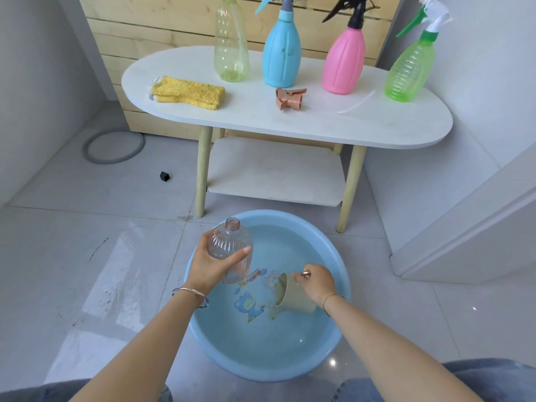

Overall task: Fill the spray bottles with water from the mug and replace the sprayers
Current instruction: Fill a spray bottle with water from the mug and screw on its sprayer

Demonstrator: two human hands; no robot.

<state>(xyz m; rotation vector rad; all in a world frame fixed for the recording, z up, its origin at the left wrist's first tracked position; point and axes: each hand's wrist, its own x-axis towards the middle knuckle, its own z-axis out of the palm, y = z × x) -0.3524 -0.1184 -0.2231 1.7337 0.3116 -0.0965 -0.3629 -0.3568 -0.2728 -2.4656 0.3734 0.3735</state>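
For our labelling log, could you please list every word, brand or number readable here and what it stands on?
No text is readable in this view.
Cartoon print on the blue basin floor: a bear and coloured marks; any lettering is too blurred to read.
Clear bottle, beige mug, pale yellow bottle, blue bottle, pink bottle, green bottle: no labels visible.

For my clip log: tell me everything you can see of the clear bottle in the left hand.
The clear bottle looks like thin transparent plastic, ribbed lengthwise, with a pinkish threaded neck, open, no sprayer fitted. It seems empty. The left hand grips its body, thumb across the front, holding it tilted, neck up and away, over the left side of the blue basin.
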